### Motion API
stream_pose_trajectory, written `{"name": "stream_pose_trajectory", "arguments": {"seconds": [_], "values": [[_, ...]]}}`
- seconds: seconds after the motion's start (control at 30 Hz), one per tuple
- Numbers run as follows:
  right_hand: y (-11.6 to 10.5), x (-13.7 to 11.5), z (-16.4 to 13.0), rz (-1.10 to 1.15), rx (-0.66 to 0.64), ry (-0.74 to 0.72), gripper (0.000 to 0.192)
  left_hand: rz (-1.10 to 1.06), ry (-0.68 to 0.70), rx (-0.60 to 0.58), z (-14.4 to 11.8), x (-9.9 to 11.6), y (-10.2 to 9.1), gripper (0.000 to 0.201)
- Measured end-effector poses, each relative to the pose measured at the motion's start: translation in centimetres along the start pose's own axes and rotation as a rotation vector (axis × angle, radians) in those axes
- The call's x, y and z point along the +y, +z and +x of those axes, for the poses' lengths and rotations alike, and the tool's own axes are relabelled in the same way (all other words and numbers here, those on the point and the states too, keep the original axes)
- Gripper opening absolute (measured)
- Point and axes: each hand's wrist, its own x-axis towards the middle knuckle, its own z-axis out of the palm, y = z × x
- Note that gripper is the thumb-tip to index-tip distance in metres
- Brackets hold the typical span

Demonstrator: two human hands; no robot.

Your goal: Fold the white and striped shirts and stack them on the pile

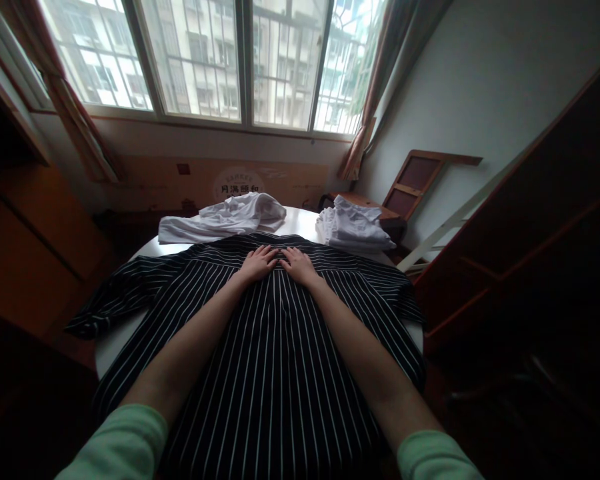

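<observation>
Round white table (300,221), nearly covered by a dark striped shirt (280,373) laid flat; bare tabletop showing only at the far rim and in a patch at the near left edge. One sleeve (115,293) draped over the left edge, the other gathered at the right edge. Open floor to the right of the table, dark and hard to read; wooden cabinet (35,227) close on the left; folded wooden chair (415,180) leaning against the wall at far right. No containers in view. Crumpled white cloth (225,217) at the far left rim, just beyond the shirt; folded stack of white cloth (355,227) at the far right rim, touching the shirt's edge. Left hand (257,263) and right hand (297,265) flat, palms down, fingers slightly spread, side by side with fingertips almost meeting near the shirt's collar end; forearms lying along the shirt's middle.
</observation>
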Motion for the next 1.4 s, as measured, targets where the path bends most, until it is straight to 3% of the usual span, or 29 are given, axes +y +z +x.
{"name": "stream_pose_trajectory", "arguments": {"seconds": [0.33, 0.5, 0.6, 0.73, 0.8, 0.93, 1.0, 1.07, 1.17, 1.23, 1.4], "values": [[-0.9, 2.5, 0.2, -0.048, 0.021, 0.305, 0.055, -0.022, -0.192, 0.035, -0.2, -3.3, -1.1, 0.051], [-0.9, 3.0, 0.3, -0.062, 0.028, 0.316, 0.055, -0.058, -0.172, 0.112, -0.3, -3.8, -0.9, 0.044], [-0.8, 3.0, 0.3, -0.061, 0.033, 0.312, 0.055, -0.094, -0.141, 0.241, -0.2, -3.5, -0.9, 0.044], [-0.7, 3.0, 0.3, -0.056, 0.038, 0.309, 0.054, -0.196, 0.052, 0.39, -0.1, -1.8, -1.3, 0.045], [-0.7, 3.0, 0.2, -0.057, 0.046, 0.309, 0.054, -0.245, 0.223, 0.325, -0.3, -0.2, -1.4, 0.044], [-0.7, 2.8, -0.1, -0.065, 0.12, 0.289, 0.049, -0.218, 0.527, 0.065, -1.4, 3.3, -1.1, 0.049], [-0.8, 2.8, -0.3, -0.059, 0.2, 0.198, 0.045, -0.169, 0.546, 0.005, -2.1, 4.2, -0.8, 0.055], [-0.9, 2.8, -0.3, -0.033, 0.217, 0.005, 0.044, -0.123, 0.51, -0.012, -2.8, 4.3, -0.6, 0.059], [-0.9, 2.7, 0.0, 0.022, 0.079, -0.189, 0.047, -0.082, 0.502, -0.054, -4.2, 3.7, -1.0, 0.061], [-0.9, 2.6, 0.1, 0.045, 0.018, -0.167, 0.046, -0.086, 0.541, -0.099, -5.6, 3.5, -1.6, 0.063], [-0.9, 2.1, 0.0, 0.048, 0.025, -0.145, 0.042, -0.169, 0.68, -0.205, -9.7, 4.8, -2.7, 0.064]]}}
